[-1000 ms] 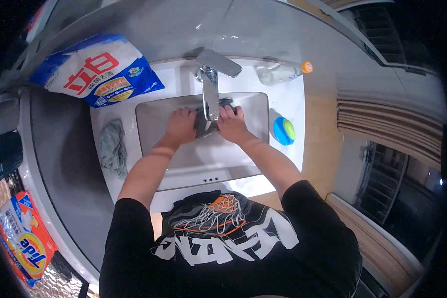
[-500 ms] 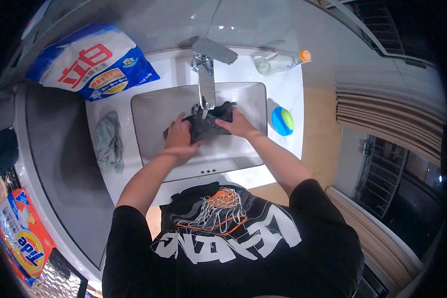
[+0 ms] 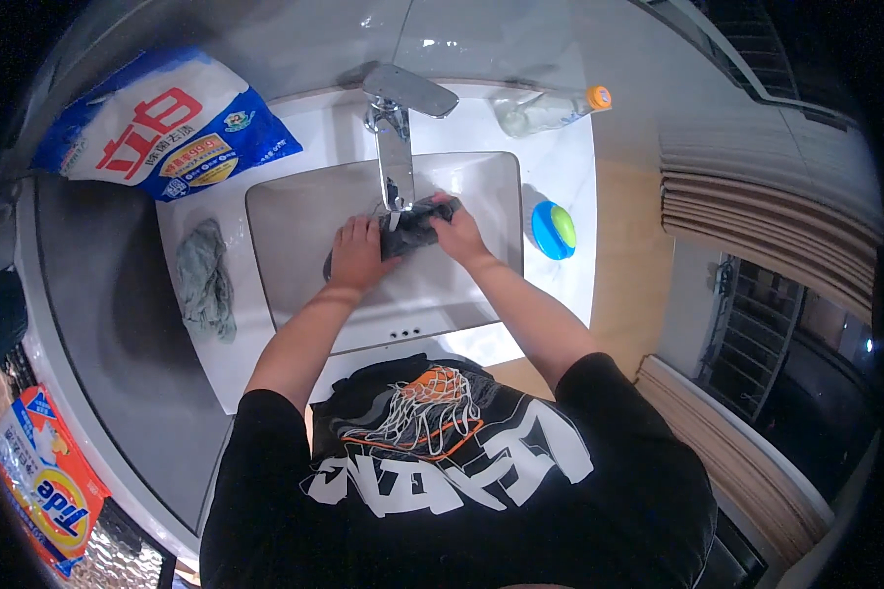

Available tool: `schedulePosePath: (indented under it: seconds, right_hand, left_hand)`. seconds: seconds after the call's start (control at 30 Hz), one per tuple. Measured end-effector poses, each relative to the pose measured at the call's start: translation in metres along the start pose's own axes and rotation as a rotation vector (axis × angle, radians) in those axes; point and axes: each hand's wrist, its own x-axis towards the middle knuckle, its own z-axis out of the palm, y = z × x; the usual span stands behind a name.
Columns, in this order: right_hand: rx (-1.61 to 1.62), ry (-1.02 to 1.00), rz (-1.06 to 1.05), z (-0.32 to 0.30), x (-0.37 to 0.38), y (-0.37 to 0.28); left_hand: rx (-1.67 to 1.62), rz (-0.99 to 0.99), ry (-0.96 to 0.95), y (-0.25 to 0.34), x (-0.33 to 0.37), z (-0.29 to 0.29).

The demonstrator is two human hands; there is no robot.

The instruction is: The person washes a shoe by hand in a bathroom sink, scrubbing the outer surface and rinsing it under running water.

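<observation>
A dark grey cloth [image 3: 414, 230] lies bunched in the white sink [image 3: 299, 257], under the spout of the chrome faucet [image 3: 395, 162]. Water appears to run from the spout onto it. My left hand [image 3: 357, 255] is closed over the cloth's left part, fingers pointing away from me and the thumb toward the middle. At the other end my right hand [image 3: 459, 236] pinches the cloth between thumb and fingers. Some of the cloth is hidden behind both hands and the spout.
A blue and white detergent bag [image 3: 167, 128] lies at the back left, above a grey-green cloth [image 3: 204, 280] on the counter. To the right are a blue and green round container [image 3: 554, 231] and a clear bottle [image 3: 545, 112] with an orange cap. An orange packet [image 3: 54, 481] sits lower left.
The cloth is bunched more tightly. My left hand's fingers have drawn closer together, and my right hand has closed further around the cloth's right end. The whole view has shifted slightly.
</observation>
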Motion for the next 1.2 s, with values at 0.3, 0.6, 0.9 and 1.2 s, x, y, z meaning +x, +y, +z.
schedulePosePath:
  seconds: [0.3, 0.6, 0.9, 1.2]
  right_hand:
    - [-0.224, 0.125, 0.287, 0.007, -0.009, -0.032]
    - [-0.218, 0.24, 0.27, 0.014, -0.002, -0.002]
    - [0.11, 0.047, 0.325, -0.054, -0.06, -0.024]
    - [0.202, 0.477, 0.483, -0.168, -0.194, -0.082]
  left_hand:
    - [-0.358, -0.13, 0.154, -0.006, 0.004, 0.017]
    - [-0.036, 0.004, 0.048, -0.012, 0.019, -0.018]
    - [-0.166, -0.045, -0.264, -0.023, -0.063, -0.032]
    - [-0.031, 0.117, -0.288, -0.023, -0.113, -0.016]
